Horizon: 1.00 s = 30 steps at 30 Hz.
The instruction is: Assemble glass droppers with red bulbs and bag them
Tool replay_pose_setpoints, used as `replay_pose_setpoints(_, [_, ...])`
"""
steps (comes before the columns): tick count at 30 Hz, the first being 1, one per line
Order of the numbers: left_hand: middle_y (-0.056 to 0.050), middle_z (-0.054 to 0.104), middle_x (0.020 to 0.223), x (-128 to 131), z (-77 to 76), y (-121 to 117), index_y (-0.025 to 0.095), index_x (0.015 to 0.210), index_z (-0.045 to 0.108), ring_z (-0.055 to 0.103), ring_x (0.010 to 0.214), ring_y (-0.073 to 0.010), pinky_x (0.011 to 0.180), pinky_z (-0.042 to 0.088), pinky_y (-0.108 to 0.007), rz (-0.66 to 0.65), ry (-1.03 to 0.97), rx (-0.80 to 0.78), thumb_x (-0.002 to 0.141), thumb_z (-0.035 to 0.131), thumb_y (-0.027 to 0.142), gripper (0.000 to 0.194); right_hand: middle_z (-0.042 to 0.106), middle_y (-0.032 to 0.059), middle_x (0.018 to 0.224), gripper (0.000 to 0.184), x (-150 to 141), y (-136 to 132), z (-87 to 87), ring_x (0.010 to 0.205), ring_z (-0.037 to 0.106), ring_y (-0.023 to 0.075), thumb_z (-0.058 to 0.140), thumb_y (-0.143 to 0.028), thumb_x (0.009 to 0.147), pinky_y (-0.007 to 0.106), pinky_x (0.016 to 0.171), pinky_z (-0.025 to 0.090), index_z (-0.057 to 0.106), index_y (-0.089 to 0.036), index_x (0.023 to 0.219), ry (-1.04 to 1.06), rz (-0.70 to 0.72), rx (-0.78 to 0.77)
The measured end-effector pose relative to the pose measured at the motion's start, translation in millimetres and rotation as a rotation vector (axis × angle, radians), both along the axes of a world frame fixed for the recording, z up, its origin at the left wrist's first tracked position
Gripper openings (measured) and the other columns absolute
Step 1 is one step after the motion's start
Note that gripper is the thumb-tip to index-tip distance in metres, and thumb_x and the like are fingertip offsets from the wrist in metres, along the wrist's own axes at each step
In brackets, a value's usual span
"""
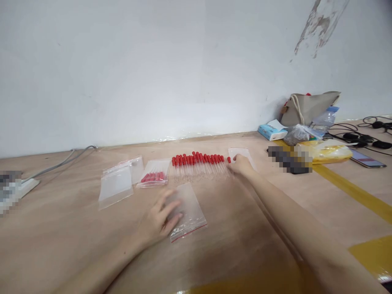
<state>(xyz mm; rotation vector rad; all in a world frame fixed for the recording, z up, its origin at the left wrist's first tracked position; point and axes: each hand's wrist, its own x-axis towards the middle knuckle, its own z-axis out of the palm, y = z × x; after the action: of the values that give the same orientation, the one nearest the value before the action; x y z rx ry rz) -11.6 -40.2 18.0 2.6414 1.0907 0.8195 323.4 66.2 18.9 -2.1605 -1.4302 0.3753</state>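
Observation:
Clear droppers with red rubber bulbs [196,159] lie side by side in a row, bulbs toward the wall. At the row's right end, my right hand [241,164] pinches a single dropper [229,160] set a little apart from the others. Partly under that hand lies a clear zip bag [243,153]. My left hand [162,212] is open, fingers spread at the left edge of another clear zip bag [190,208] with a red seal line. Left of the row, a zip bag [157,167] holds several red-bulbed droppers.
More clear bags [116,183] overlap at the left. Along the right lie a blue tissue pack [272,130], a grey bag [309,108], a yellow package [333,151], a phone [367,158] and black cables [352,136]. A grey cable [58,165] runs at far left.

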Motion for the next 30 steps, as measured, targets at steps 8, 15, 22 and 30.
replay_pose_setpoints(8, [-0.004,0.024,0.141,9,3.7,0,0.03,0.133,0.028,0.02,0.13,-0.025,0.103,0.02,-0.048,-0.284,0.4,-0.195,0.088,0.037,0.036,0.047,0.06,0.0189,0.082,0.046,-2,6,7.3,0.076,0.059,0.0272,0.059,-0.019,0.063,0.032,0.057,0.044,0.046,-0.006,0.106,0.187,-0.031,-0.007])
replay_pose_setpoints(15, [-0.02,0.007,0.142,51,-4.1,-33,0.015,0.139,0.007,0.006,0.129,-0.0361,0.097,0.022,-0.056,0.097,0.359,-0.289,0.084,0.033,0.052,0.071,0.047,-0.0065,0.056,0.061,-18,-47,1.4,0.044,0.05,0.0109,0.046,-0.019,0.068,0.024,0.043,0.044,0.021,-0.015,0.123,0.72,0.169,0.195])
replay_pose_setpoints(22, [-0.004,0.011,0.145,30,11.5,3,0.031,0.136,0.016,0.008,0.132,-0.0254,0.104,0.009,-0.051,-0.227,0.487,-0.104,0.089,0.028,0.045,0.05,0.046,-0.0084,0.065,0.054,-47,-93,-22.2,0.045,0.051,0.0085,0.055,-0.028,0.065,0.023,0.042,0.046,0.026,-0.022,0.11,1.039,0.153,0.39])
replay_pose_setpoints(30, [-0.002,0.015,0.144,30,-1.4,0,0.032,0.135,0.022,0.015,0.131,-0.0247,0.105,0.013,-0.049,-0.131,0.436,-0.156,0.088,0.03,0.047,0.049,0.048,-0.0064,0.07,0.052,-60,-103,-28.2,0.051,0.054,0.0099,0.058,-0.034,0.069,0.026,0.047,0.05,0.027,-0.023,0.109,1.047,0.228,0.35])
